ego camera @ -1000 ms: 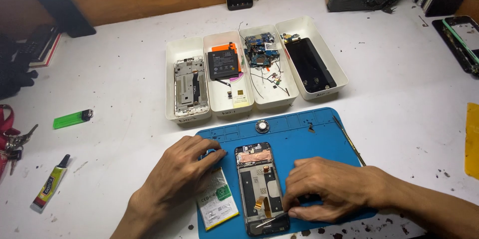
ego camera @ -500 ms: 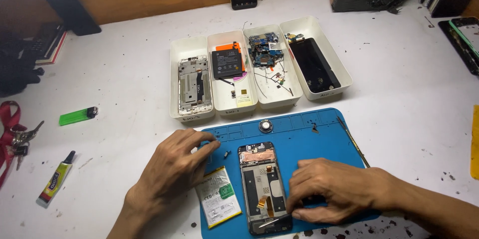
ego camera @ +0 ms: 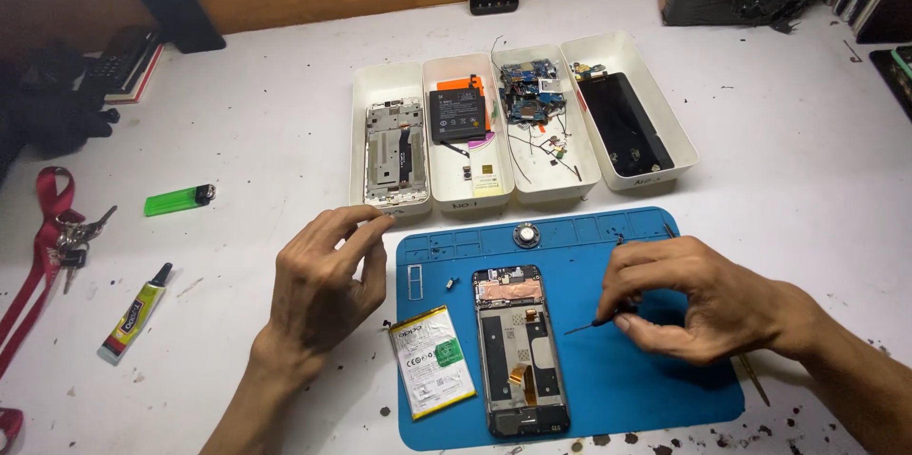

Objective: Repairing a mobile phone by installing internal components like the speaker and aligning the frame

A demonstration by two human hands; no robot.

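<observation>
Screwdriver in right hand's pinch

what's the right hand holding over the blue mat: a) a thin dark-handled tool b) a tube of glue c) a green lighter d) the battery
a: the right hand pinches a thin tool with its tip pointing at the opened phone on the mat; the lighter, the glue tube and the battery all lie apart from it.
</observation>
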